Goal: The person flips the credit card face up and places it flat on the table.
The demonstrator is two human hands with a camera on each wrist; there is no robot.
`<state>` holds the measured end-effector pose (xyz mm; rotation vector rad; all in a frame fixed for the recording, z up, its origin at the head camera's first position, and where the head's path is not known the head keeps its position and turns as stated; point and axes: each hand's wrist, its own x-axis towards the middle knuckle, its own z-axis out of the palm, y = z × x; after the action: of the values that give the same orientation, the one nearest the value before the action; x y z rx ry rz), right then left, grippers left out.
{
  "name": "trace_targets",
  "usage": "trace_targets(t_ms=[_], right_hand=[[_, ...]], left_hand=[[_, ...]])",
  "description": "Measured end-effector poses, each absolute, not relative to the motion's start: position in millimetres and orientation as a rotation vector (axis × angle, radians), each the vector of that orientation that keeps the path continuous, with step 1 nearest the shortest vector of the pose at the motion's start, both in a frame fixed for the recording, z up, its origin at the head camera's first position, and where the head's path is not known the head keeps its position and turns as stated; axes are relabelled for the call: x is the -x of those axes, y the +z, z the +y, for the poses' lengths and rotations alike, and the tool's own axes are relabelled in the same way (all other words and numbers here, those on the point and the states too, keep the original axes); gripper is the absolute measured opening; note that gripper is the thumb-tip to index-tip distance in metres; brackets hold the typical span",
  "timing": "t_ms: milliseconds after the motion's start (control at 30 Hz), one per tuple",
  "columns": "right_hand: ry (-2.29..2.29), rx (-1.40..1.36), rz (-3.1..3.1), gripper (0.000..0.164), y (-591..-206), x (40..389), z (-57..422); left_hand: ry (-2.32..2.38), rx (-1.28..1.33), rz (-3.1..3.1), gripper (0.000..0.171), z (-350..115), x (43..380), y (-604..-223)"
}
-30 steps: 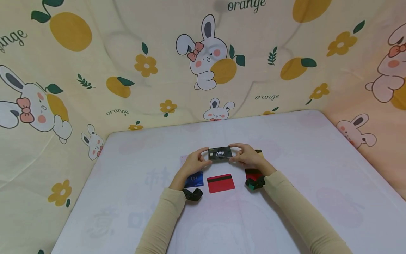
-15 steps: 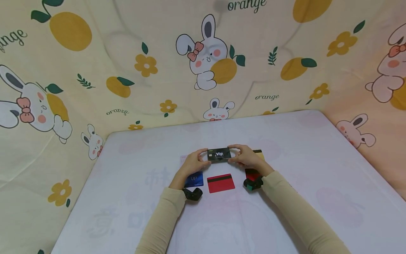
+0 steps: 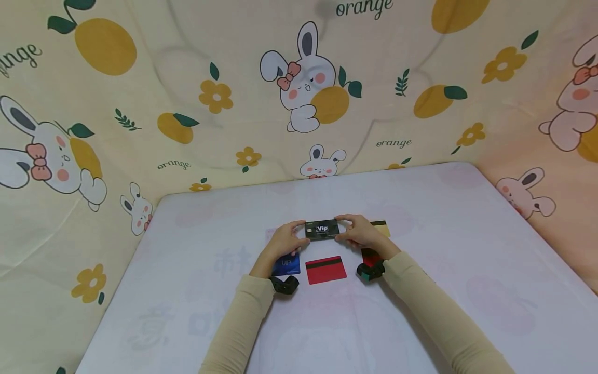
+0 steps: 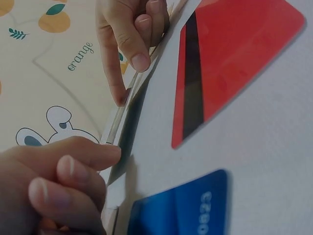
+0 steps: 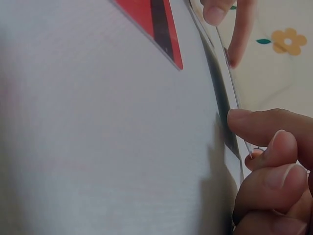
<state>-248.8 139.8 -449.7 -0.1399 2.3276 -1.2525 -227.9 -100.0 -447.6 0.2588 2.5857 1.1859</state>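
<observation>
A black card (image 3: pixel 322 229) printed "Vip" is held between both hands, front of the cloth-covered table (image 3: pixel 402 322) beneath it. My left hand (image 3: pixel 285 240) pinches its left end by the corners with thumb and index finger. The right hand (image 3: pixel 362 232) does the same at the right end. From the wrist views the card appears nearly edge-on, close to the tabletop; whether it touches cannot be told. Below it lies a red card (image 3: pixel 325 270) with a black stripe. A blue VIP card (image 3: pixel 286 265) lies by my left wrist, partly covered.
Another red card (image 3: pixel 370 257) lies partly under the right wrist. A gold card (image 3: pixel 382 228) with a dark stripe shows behind the right hand. A pale card (image 3: pixel 270 234) is mostly hidden by the left hand. Patterned cloth (image 3: pixel 224 140) rises behind the table.
Both hands have shifted the black card slightly toward the person and a little left, the right hand moving most. The other cards lie where they were.
</observation>
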Motion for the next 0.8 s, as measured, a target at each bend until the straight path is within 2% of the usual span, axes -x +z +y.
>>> trace_targets(t_ms=[800], right_hand=[[-1.233, 0.045, 2.368, 0.063, -447.7, 247.1, 133.5]], left_hand=[[0.882, -0.299, 2.722, 0.059, -96.3, 231.9, -441.7]])
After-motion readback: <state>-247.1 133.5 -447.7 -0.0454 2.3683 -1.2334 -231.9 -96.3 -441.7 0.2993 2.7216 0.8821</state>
